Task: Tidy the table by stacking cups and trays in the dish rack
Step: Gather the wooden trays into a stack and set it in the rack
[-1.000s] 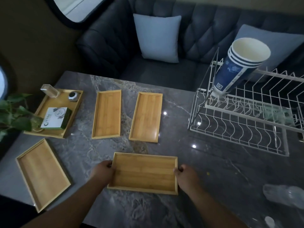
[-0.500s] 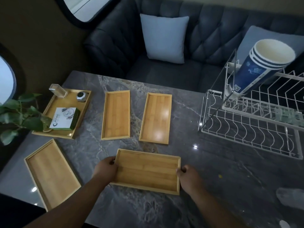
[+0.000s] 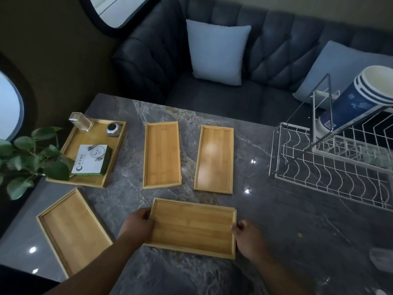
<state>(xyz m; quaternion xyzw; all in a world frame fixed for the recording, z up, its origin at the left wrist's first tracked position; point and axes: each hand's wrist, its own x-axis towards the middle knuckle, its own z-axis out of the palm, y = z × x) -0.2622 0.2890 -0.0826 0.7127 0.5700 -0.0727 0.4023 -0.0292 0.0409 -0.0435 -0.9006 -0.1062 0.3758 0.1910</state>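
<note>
Left hand (image 3: 138, 225) and right hand (image 3: 247, 237) clasp the short ends of a tray (image 3: 192, 227) near the table's (image 3: 276, 241) front edge, long axis crosswise; the rack (image 3: 331, 173) stands off right, nearer the right hand.

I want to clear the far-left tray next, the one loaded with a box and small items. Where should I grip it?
Grip the loaded tray by its two short raised rims, one hand at the near end, one at the far. It lies flat carrying a box and loose items, so lift level.
</note>
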